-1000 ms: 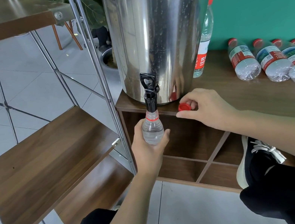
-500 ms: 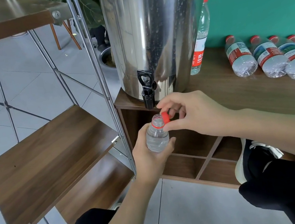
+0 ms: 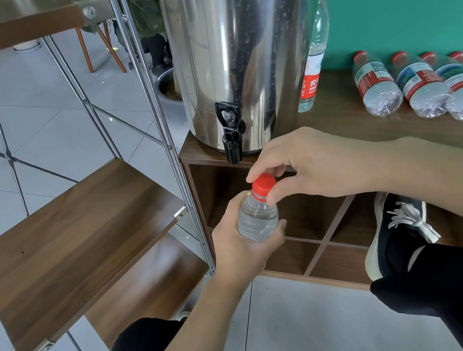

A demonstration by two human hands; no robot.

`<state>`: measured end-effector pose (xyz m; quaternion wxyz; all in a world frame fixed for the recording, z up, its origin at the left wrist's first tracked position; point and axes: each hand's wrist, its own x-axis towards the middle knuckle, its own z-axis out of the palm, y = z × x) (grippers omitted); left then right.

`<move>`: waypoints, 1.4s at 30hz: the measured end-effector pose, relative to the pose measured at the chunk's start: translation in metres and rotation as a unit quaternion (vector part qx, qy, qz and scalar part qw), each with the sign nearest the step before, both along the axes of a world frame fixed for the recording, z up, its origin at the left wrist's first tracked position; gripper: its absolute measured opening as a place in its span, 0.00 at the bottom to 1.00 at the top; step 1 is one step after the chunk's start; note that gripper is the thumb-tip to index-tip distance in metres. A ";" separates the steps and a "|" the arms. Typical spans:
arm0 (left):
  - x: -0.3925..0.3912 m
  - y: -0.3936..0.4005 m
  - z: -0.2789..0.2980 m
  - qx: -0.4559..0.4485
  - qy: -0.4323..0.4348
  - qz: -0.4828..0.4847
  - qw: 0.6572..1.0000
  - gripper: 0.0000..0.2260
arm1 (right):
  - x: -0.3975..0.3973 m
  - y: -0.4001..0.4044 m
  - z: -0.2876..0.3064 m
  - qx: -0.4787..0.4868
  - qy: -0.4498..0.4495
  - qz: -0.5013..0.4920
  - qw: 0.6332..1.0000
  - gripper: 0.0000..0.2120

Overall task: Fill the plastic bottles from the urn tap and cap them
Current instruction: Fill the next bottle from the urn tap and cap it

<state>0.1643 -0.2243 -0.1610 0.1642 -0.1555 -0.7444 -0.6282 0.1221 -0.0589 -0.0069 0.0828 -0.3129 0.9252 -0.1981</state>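
Head view: left hand (image 3: 241, 247) wrapped around filled water bottle (image 3: 258, 221), held upright below and in front of urn tap (image 3: 230, 132), apart from it. Right hand (image 3: 311, 164) pinching red cap (image 3: 263, 185) sitting on bottle neck with thumb and fingers. Judged as capping step; cannot tell how tight. On cabinet top (image 3: 344, 121): one capped bottle (image 3: 314, 46) standing behind steel urn (image 3: 236, 50), row of capped bottles (image 3: 421, 86) lying at right; cannot tell whether those are full.

On the upright bottle (image 3: 314, 49) behind my urn (image 3: 245, 49), the red label shows white characters, "农" legible; the rest blurs.
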 end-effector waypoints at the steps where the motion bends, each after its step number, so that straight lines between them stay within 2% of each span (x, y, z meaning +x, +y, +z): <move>1: 0.000 0.000 -0.001 -0.003 0.001 -0.003 1.000 0.30 | 0.001 -0.001 0.002 0.027 0.009 -0.005 1.000 0.18; 7: 0.001 0.001 -0.007 -0.020 -0.001 -0.032 0.999 0.28 | 0.007 -0.007 0.000 0.189 0.116 -0.003 0.975 0.28; 12: 0.000 0.001 -0.005 -0.016 -0.006 -0.042 0.999 0.28 | -0.001 0.014 0.005 0.078 0.006 0.052 0.996 0.23; 14: -0.002 -0.001 -0.007 -0.020 -0.012 -0.044 0.999 0.27 | -0.003 0.016 0.001 0.074 0.012 0.083 0.994 0.19; 19: -0.004 -0.001 -0.009 -0.031 -0.004 -0.034 0.999 0.27 | -0.001 0.010 -0.002 0.118 0.020 0.071 0.990 0.13; 25: 0.003 0.007 -0.002 -0.022 0.027 0.003 0.999 0.27 | 0.007 0.003 -0.006 0.155 0.123 0.041 0.979 0.22; 30: 0.004 0.017 0.002 -0.023 0.020 0.040 0.999 0.27 | 0.002 0.001 -0.011 0.169 0.121 0.018 0.978 0.24; 34: 0.002 0.018 -0.001 -0.018 -0.009 0.041 0.999 0.28 | 0.001 0.010 -0.014 0.131 0.071 -0.015 0.989 0.23; 39: 0.006 0.019 0.001 -0.026 -0.032 0.051 0.998 0.28 | 0.005 0.050 -0.040 0.066 0.098 -0.090 0.989 0.28; 42: 0.007 0.021 0.008 -0.019 -0.046 0.056 0.997 0.26 | 0.005 0.080 -0.057 0.091 0.104 -0.138 0.981 0.29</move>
